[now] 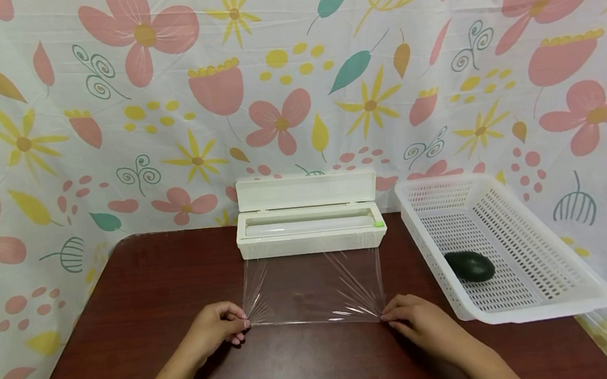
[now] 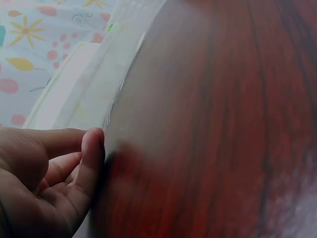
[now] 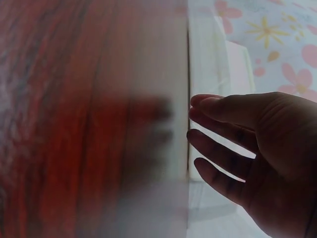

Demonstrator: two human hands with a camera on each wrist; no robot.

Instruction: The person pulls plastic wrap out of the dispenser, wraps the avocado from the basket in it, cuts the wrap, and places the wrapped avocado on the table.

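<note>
A sheet of clear cling film point(image 1: 312, 291) stretches over the table from a white dispenser box point(image 1: 311, 244). The box's lid point(image 1: 306, 191) stands up at the back, and the film roll point(image 1: 307, 226) shows inside. My left hand point(image 1: 213, 331) pinches the sheet's near left corner between thumb and index finger. At the near right corner, my right hand point(image 1: 424, 326) pinches the film with thumb and fingertips. Creases fan out from both grips, and the front edge runs nearly straight between them. In the right wrist view, the lower fingers point(image 3: 223, 158) are spread apart below the pinch.
On the right stands a white perforated plastic basket point(image 1: 542, 313) with a dark green oval fruit or vegetable point(image 1: 471, 266) in it. The dark red-brown wooden table point(image 1: 144, 287) ends at a flower-patterned curtain point(image 1: 276, 65) behind the box and along both sides.
</note>
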